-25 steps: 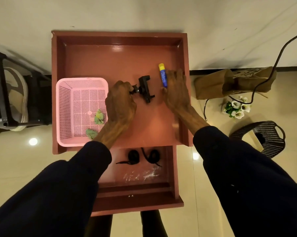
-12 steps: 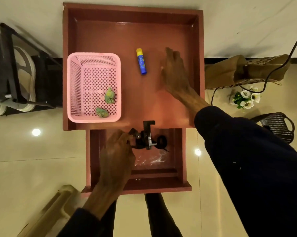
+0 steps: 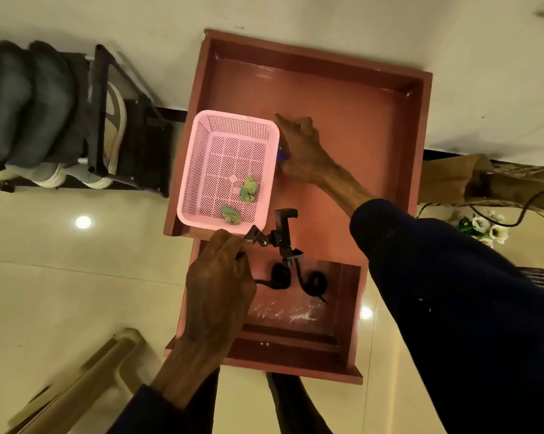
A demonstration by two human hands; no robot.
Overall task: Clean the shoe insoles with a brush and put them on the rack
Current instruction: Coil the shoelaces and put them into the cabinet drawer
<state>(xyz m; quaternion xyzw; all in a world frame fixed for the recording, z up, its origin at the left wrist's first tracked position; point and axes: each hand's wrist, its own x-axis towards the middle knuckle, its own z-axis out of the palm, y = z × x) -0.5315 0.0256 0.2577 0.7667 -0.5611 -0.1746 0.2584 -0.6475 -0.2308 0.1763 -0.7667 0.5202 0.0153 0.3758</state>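
Left hand (image 3: 219, 286) grips a black clamp (image 3: 277, 236), rack (image 3: 98, 120) well apart leftward.

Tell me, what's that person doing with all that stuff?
A person works at a red table. The left hand holds a black clamp at the table's front edge, above two coiled laces on the shelf below. The right hand lies over a blue stick beside the pink basket, which has two green lumps in it. The rack stands off to the left.
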